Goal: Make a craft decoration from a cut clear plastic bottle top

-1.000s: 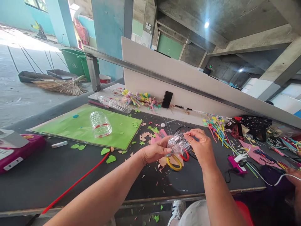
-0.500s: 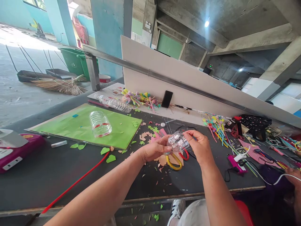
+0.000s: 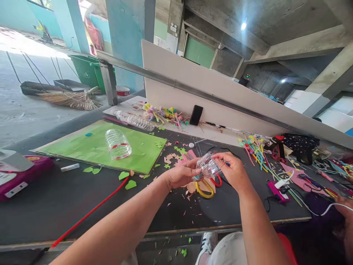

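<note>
A clear ridged plastic piece, which looks like part of a plastic bottle [image 3: 207, 166], is held between both hands above the table. My left hand [image 3: 182, 174] is closed around its left side, thumb on the near face. The fingertips of my right hand [image 3: 232, 168] pinch its upper right edge. Just under the hands lie scissors with a yellow handle [image 3: 205, 196] and a red handle [image 3: 218, 180]; their blades are hidden. Pink and peach paper scraps and small green stars [image 3: 180, 150] surround them. Left of my hands, a cut clear bottle [image 3: 118, 144] lies on a green sheet [image 3: 74, 147].
A phone [image 3: 196, 115] leans on the white partition [image 3: 220, 92]. Another clear bottle [image 3: 136, 120] and colourful pipe-cleaner flowers [image 3: 165, 115] lie at the back. A red tube [image 3: 93, 210] crosses the left table. At right are a pink power strip [image 3: 278, 192] and another person's hand [image 3: 344, 207].
The clear plastic piece has turned slightly in my hands, and my right fingers have shifted a little left along its edge. Everything on the table stays put.
</note>
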`<state>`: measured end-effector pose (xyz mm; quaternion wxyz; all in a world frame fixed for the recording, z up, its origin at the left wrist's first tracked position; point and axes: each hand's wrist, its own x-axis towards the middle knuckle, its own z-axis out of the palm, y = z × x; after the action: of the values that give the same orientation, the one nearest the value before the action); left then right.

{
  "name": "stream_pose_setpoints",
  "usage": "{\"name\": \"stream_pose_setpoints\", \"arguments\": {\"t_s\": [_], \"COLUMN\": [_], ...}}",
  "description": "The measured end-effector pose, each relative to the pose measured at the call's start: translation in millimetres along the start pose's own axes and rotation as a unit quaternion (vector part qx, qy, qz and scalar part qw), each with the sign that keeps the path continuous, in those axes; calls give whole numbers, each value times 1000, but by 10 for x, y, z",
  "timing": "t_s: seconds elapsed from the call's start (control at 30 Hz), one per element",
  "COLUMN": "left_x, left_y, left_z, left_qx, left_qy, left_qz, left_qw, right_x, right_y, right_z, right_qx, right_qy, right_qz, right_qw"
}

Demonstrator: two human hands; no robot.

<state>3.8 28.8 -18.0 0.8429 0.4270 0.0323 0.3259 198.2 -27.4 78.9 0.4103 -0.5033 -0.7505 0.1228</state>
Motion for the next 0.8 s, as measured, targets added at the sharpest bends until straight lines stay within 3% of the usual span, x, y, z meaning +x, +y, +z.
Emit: {"name": "stream_pose_setpoints", "arguments": {"t_s": [0.17, 0.33, 0.5, 0.67, 0.8], "left_x": [-18, -38, -35, -26, -18], "left_y": [8, 35, 23, 5, 17], "left_z": [-30, -12, -6, -10, 5], "left_qx": [-18, -38, -30, -15, -9], "left_qy": [-31, -43, -49, -55, -51], "left_qz": [-13, -13, -17, -4, 2], "left_qw": [999, 998, 998, 998, 999], "right_x": [-28, -35, -23, -21, -17], "right_y": [23, 36, 23, 60, 42], "right_z": [-87, -67, -26, -25, -66], "right_qx": [67, 209, 176, 261, 210], "right_qy": [-44, -52, -47, -58, -54], "right_qz": [1, 53, 57, 118, 73], "right_qw": [997, 975, 982, 956, 974]}}
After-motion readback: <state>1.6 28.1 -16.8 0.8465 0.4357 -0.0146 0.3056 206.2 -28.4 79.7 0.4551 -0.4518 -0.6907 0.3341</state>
